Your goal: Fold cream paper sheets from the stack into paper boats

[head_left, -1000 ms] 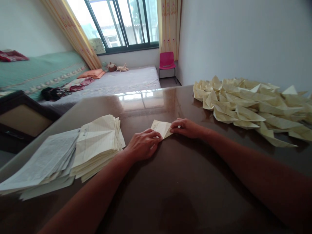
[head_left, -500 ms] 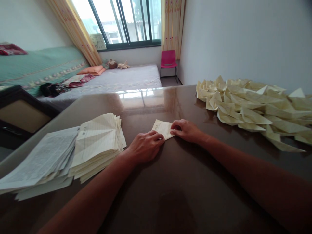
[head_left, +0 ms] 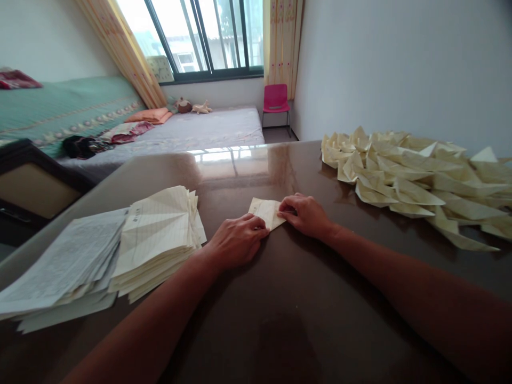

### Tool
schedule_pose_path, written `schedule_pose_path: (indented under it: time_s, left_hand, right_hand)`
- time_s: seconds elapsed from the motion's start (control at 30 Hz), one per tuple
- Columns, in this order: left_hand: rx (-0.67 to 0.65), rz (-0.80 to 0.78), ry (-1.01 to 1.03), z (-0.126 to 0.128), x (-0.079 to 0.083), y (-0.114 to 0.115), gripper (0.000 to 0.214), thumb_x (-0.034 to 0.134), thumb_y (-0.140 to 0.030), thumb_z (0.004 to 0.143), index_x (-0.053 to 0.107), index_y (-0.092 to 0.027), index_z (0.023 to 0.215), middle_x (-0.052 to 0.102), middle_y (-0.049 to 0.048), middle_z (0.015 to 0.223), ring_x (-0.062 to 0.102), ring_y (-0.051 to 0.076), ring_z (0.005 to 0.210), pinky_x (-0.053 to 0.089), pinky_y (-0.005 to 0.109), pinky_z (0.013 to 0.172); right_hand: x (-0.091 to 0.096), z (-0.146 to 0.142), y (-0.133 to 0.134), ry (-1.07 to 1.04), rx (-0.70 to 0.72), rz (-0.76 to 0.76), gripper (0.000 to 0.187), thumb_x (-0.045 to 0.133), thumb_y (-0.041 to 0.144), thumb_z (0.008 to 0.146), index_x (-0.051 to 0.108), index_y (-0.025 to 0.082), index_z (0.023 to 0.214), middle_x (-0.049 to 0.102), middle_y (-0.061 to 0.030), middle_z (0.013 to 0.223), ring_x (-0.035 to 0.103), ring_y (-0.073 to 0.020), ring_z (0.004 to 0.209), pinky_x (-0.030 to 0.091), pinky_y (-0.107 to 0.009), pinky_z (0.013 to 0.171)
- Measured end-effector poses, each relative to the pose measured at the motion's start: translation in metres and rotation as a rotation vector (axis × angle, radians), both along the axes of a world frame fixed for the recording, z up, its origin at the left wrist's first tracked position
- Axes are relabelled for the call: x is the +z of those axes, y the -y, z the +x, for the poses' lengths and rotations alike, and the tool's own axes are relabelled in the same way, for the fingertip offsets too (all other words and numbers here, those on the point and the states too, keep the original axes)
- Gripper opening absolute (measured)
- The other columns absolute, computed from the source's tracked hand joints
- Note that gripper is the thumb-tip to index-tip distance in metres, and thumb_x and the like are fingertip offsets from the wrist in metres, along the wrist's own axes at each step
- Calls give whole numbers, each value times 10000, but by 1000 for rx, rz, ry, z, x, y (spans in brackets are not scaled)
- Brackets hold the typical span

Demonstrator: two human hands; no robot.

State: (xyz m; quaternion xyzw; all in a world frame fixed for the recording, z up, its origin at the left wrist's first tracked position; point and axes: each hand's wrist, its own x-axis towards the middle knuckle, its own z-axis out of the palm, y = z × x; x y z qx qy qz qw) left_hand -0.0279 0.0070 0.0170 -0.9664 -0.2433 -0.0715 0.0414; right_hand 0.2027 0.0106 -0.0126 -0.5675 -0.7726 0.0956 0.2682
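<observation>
A small folded sheet of cream paper (head_left: pixel 269 209) lies on the brown tabletop between my two hands. My left hand (head_left: pixel 241 238) rests at its left corner, fingers curled together with the tips pressed on the near edge. At the right side my right hand (head_left: pixel 304 214) pinches the paper's edge between thumb and fingers. To the left of my left hand is a stack of lined paper (head_left: pixel 160 229), its top sheet creased. Beside that stack lies a pile of greyish printed sheets (head_left: pixel 68 261).
Many folded paper boats (head_left: pixel 416 176) are heaped on the right of the glossy table (head_left: pixel 296 298), near the wall. Behind the table are a bed (head_left: pixel 216 125), a pink chair (head_left: pixel 276 100) and a window. A dark cabinet (head_left: pixel 36 186) stands at the left.
My right fingers have shifted slightly left on the folded paper, and a flap there appears more turned over. My left hand stays almost where it was.
</observation>
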Motion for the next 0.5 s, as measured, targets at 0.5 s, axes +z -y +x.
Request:
schedule_pose_path:
  time_s: [0.5]
  left_hand:
    - [15, -17, 4, 0, 2, 2, 336, 463, -171, 817, 661, -247, 1078, 665, 18, 1067, 593, 184, 940, 489, 265, 636]
  right_hand:
    - [-6, 2, -8, -42, 33, -53, 155, 615, 370, 843, 663, 232, 794, 619, 9, 836, 521, -112, 650, 347, -244, 633]
